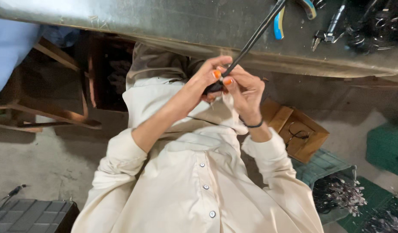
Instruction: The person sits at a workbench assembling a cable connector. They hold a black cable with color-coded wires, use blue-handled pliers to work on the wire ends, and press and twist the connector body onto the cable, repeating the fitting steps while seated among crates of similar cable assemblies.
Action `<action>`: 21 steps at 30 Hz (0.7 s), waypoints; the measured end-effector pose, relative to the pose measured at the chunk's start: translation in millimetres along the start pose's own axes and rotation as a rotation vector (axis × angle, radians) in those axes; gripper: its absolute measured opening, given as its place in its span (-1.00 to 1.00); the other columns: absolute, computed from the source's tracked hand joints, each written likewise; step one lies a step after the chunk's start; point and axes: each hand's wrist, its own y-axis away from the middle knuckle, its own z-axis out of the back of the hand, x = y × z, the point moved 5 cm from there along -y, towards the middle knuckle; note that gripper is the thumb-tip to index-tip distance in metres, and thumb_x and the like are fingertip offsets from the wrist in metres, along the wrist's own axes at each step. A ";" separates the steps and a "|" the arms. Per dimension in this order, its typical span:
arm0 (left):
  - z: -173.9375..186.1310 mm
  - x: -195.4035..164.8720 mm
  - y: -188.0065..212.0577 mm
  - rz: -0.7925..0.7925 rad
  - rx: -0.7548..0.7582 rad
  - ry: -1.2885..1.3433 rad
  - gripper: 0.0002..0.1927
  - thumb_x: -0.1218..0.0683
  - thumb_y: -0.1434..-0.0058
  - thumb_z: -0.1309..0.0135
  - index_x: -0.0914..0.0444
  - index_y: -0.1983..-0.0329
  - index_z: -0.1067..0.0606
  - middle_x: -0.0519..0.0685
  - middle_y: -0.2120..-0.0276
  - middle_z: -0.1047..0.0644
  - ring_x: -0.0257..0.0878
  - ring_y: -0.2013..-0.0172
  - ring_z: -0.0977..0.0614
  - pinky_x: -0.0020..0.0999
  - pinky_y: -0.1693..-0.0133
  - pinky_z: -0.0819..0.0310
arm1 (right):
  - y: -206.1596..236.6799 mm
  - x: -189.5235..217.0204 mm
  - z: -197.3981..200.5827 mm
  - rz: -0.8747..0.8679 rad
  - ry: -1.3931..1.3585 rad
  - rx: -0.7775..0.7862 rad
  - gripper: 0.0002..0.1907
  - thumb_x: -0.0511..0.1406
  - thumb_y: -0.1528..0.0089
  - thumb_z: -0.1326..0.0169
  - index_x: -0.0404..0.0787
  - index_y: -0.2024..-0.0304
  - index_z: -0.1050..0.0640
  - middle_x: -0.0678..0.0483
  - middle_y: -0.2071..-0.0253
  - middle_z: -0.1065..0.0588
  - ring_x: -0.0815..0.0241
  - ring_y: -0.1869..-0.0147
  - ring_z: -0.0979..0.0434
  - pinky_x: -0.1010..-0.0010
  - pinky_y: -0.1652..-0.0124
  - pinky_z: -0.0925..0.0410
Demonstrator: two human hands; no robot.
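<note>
Both hands closed on long black rod (255, 36) — left hand (203, 82), right hand (244, 88) pinching the lower end; best kept steady, grip close.

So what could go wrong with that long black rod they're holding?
1. Both hands, left hand and right hand, pinch only the rod's lower end, so it might slip or twist.
2. Its far end reaches over the bench near the pliers, and could knock them.
3. If it drops, it may fall toward the crate of small metal pieces beside the person.
</note>
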 end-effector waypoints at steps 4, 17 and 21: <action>-5.3 5.3 3.9 0.326 0.175 -0.069 -0.38 -0.06 -0.44 0.09 0.11 -0.54 -0.14 -0.16 0.15 -0.49 -0.41 0.36 -0.35 -0.47 0.36 -0.17 | -14.1 -11.7 21.4 0.019 -0.282 0.347 -0.83 -0.36 -0.37 -0.21 -0.42 0.20 -0.62 -0.09 0.23 -0.59 0.20 0.25 -0.61 0.50 0.37 -0.50; -12.4 -41.4 28.2 -0.522 -0.183 -1.684 -0.32 0.13 -0.38 -0.14 0.22 -0.53 -0.20 -0.01 0.19 -0.41 -0.09 0.14 -0.44 -0.16 0.03 -0.18 | -28.7 11.4 3.5 -0.228 -0.121 0.121 -0.82 -0.39 -0.29 -0.29 -0.40 0.11 -0.63 -0.03 0.22 -0.59 0.23 0.22 -0.59 0.42 0.21 -0.47; -10.0 -62.1 40.9 -0.566 -0.253 -1.136 -0.46 0.15 -0.50 -0.14 0.26 -0.47 -0.25 -0.02 0.06 -0.48 -0.18 0.12 -0.51 -0.27 -0.11 -0.35 | -77.0 80.9 40.4 0.319 0.795 0.135 -0.68 -0.11 -0.27 -0.41 -0.19 0.22 -0.63 -0.04 0.35 -0.55 0.04 0.30 -0.57 0.28 0.30 -0.34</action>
